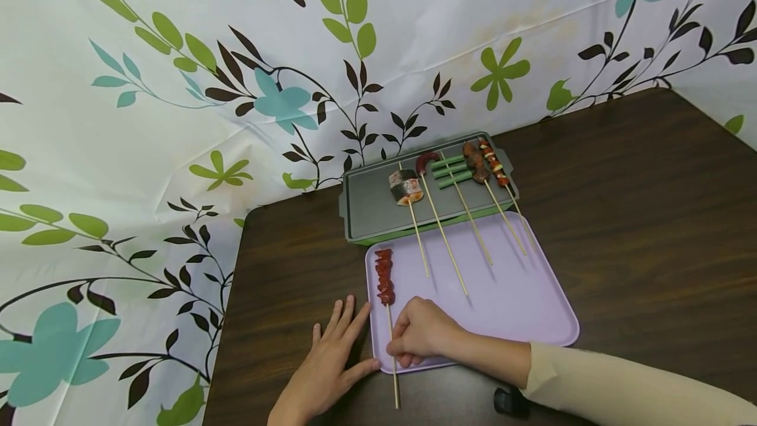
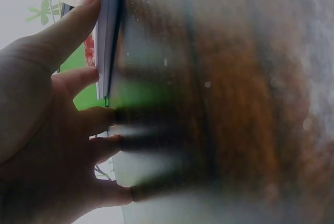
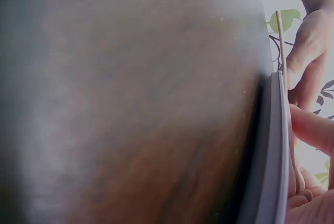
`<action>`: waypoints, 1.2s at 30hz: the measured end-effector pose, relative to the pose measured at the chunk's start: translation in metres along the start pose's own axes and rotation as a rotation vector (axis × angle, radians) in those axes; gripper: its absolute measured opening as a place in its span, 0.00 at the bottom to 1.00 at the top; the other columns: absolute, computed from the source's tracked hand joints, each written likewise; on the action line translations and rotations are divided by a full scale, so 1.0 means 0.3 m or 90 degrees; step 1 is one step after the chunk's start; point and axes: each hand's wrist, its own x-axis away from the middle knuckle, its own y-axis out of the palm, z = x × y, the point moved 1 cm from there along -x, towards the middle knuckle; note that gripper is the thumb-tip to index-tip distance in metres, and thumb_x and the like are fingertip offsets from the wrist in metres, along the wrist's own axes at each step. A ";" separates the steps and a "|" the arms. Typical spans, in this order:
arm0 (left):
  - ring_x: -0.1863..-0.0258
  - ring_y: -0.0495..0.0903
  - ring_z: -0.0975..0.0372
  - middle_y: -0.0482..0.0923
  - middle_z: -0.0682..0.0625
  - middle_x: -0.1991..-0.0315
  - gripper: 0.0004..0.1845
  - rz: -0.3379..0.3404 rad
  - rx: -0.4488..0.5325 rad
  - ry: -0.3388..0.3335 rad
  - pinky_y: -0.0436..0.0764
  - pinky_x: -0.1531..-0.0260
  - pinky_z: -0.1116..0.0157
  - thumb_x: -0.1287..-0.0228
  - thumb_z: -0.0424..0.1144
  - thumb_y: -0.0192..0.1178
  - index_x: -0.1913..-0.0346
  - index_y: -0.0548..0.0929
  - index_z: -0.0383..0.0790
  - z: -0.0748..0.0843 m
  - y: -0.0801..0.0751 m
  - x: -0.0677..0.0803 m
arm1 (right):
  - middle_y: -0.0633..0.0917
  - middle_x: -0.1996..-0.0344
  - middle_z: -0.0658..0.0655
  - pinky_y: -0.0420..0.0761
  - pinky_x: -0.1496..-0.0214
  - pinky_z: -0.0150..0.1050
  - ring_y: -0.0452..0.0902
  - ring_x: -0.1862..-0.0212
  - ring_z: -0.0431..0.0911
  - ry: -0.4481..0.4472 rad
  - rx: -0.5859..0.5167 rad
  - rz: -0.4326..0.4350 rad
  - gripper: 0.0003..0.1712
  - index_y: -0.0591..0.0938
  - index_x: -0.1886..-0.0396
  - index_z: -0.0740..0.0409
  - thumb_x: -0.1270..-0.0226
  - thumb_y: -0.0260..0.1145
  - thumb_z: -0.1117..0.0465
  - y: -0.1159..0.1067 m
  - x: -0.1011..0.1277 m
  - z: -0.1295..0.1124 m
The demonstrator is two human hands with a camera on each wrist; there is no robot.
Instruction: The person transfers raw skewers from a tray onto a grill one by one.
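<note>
A skewer of red meat pieces (image 1: 384, 275) lies along the left side of a purple tray (image 1: 508, 281), its bare stick passing over the near edge. My right hand (image 1: 422, 331) pinches that stick between thumb and fingers, low over the tray. Fingers spread, my left hand (image 1: 331, 360) rests at the tray's left edge. In the left wrist view its thumb and a finger touch the rim (image 2: 106, 36). The right wrist view shows the stick (image 3: 282, 41) jutting past the rim, with the right hand (image 3: 313, 130) partly out of frame.
Behind the tray stands a grey-topped toy grill (image 1: 369, 206) with a green base. Several skewers lie across it, among them a sushi-like roll (image 1: 405, 187), green stalks (image 1: 452, 176) and brown balls (image 1: 475, 160). A small black object (image 1: 510, 402) lies near the right forearm on the wooden table (image 1: 621, 215).
</note>
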 end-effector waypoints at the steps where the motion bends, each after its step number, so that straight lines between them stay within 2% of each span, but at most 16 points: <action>1: 0.24 0.39 0.47 0.44 0.44 0.22 0.45 0.003 0.001 0.003 0.47 0.41 0.26 0.39 0.68 0.55 0.22 0.49 0.65 0.000 0.000 0.001 | 0.83 0.89 0.54 0.81 0.81 0.36 0.82 0.85 0.44 0.002 -0.004 0.002 0.09 0.83 0.82 0.59 0.48 0.74 0.70 -0.002 0.003 0.002; 15: 0.23 0.39 0.47 0.44 0.44 0.22 0.46 -0.002 0.002 -0.004 0.46 0.41 0.27 0.39 0.68 0.56 0.22 0.50 0.63 0.001 0.002 0.001 | 0.83 0.88 0.56 0.81 0.81 0.37 0.82 0.84 0.44 0.004 -0.049 0.035 0.04 0.83 0.79 0.62 0.51 0.71 0.72 -0.049 0.054 0.032; 20: 0.23 0.38 0.48 0.43 0.45 0.22 0.46 -0.008 0.002 -0.009 0.45 0.40 0.27 0.39 0.68 0.56 0.22 0.49 0.65 -0.001 0.001 0.000 | 0.84 0.86 0.55 0.81 0.81 0.35 0.81 0.83 0.42 0.003 -0.076 0.013 0.04 0.83 0.77 0.63 0.50 0.70 0.72 -0.069 0.072 0.027; 28: 0.23 0.38 0.48 0.43 0.43 0.22 0.45 0.001 0.009 0.007 0.44 0.40 0.27 0.38 0.68 0.55 0.22 0.49 0.63 -0.001 -0.004 -0.004 | 0.84 0.85 0.58 0.79 0.82 0.32 0.79 0.84 0.39 -0.010 -0.115 -0.023 0.05 0.82 0.76 0.65 0.47 0.71 0.73 -0.091 0.104 0.005; 36: 0.23 0.38 0.49 0.43 0.44 0.22 0.45 -0.004 0.006 -0.002 0.45 0.40 0.27 0.38 0.68 0.55 0.22 0.49 0.65 -0.001 0.000 -0.002 | 0.84 0.85 0.57 0.79 0.80 0.32 0.79 0.83 0.40 -0.057 -0.095 -0.063 0.05 0.83 0.77 0.64 0.46 0.71 0.72 -0.097 0.130 -0.066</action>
